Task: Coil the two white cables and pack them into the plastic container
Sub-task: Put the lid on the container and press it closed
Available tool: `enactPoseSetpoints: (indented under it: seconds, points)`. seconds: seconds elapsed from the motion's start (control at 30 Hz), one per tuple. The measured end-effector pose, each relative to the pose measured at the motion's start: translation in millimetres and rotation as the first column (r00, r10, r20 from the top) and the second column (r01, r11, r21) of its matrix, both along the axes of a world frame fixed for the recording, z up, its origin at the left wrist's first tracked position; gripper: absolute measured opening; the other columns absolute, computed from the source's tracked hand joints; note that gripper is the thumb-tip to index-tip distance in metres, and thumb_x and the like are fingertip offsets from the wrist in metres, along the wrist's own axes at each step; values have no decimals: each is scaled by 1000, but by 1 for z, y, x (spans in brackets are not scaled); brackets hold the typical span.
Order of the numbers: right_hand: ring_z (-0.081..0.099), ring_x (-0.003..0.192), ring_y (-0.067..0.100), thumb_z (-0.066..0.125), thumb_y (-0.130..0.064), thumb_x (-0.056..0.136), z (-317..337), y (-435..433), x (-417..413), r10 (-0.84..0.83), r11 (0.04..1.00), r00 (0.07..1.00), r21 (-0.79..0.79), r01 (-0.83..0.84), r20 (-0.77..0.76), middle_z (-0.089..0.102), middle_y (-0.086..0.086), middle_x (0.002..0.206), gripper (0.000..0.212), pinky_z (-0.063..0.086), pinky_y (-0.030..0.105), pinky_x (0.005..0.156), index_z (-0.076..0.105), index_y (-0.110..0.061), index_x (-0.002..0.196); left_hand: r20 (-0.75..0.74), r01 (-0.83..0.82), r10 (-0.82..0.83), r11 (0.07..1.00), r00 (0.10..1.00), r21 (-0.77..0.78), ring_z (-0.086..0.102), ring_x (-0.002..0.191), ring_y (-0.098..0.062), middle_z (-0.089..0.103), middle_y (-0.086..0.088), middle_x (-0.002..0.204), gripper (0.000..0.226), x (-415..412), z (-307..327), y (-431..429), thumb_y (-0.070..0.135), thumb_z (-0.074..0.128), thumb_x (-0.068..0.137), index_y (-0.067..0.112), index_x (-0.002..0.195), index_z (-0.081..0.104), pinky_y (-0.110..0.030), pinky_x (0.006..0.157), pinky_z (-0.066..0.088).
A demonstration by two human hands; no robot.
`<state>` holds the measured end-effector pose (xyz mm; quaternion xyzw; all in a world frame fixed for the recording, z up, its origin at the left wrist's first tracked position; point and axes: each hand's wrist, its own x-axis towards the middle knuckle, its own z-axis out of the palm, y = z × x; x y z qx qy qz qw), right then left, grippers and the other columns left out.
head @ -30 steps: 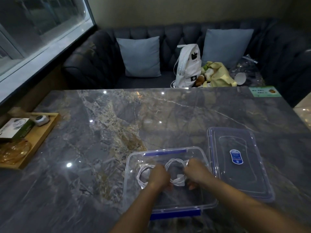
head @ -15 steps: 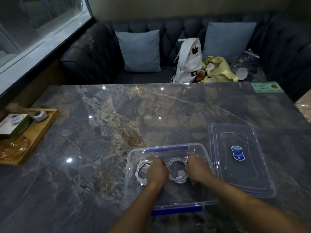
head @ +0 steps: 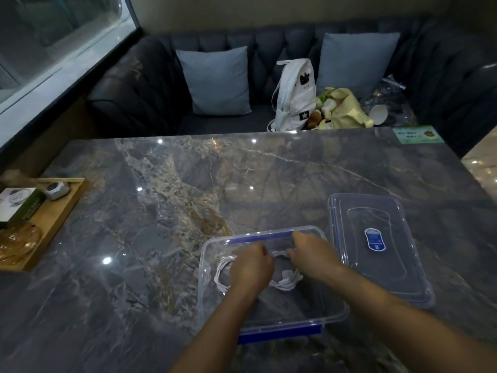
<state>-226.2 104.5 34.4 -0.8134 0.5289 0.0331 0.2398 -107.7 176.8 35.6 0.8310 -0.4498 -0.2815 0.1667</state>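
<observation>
A clear plastic container (head: 205,305) with blue clips sits on the marble table near me. Two coiled white cables lie inside it: one coil (head: 222,273) shows to the left of my left hand, the other (head: 286,284) between my two hands. My left hand (head: 251,267) is closed down over the left coil. My right hand (head: 312,254) presses on the right coil, fingers curled at its far side. Much of both coils is hidden under my hands.
The container's clear lid (head: 376,249) with a blue label lies flat just to the right. A wooden tray (head: 53,219) with a box and small items sits at the table's left edge. Behind the table are a sofa, cushions and a white backpack (head: 294,95).
Both hands have stayed in the container on the cables; my right hand has shifted a little toward the container's far side. The camera has tipped slightly.
</observation>
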Motion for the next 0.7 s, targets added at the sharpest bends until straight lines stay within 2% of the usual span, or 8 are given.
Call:
enactPoseSetpoints:
  seconds: [0.2,0.33,0.47,0.6,0.7]
  points:
    - [59,100,33,46,-28,89,31,-23,-24,19,995,998,-95,-13,59,63,14,113,21,45,38,78,54,-13,102,67,69,-56,978,996,-199,62,92,-28,68,-8,97,21,-27,33,-23,34,50,90,17,98,58,-33,70,42]
    - [60,96,33,45,-29,91,41,-43,-61,-44,990,998,-131,49,44,65,12,109,20,44,36,74,54,-15,102,81,117,-99,955,992,-271,62,92,-27,67,-8,99,20,-57,43,-43,32,50,90,14,96,59,-33,72,44]
    - [62,91,32,43,-21,89,38,-60,-108,-114,979,992,-166,121,49,67,12,101,16,42,34,67,51,-17,76,81,139,-123,962,989,-234,61,93,-29,67,-9,99,20,-97,42,-65,31,48,91,14,93,58,-35,73,45]
    - [61,97,32,45,-22,89,24,-75,-155,-184,972,980,-136,192,72,65,13,110,17,41,31,71,55,-11,98,121,206,-187,964,975,-166,59,99,-32,63,-12,108,20,-145,33,-87,28,46,90,12,96,58,-36,76,44]
    - [60,99,35,47,-28,87,14,-80,-182,-196,976,979,-84,201,63,64,17,112,25,45,34,77,54,-11,103,106,227,-214,967,971,-120,56,106,-36,60,-17,115,24,-173,18,-100,24,47,89,7,103,58,-38,83,44]
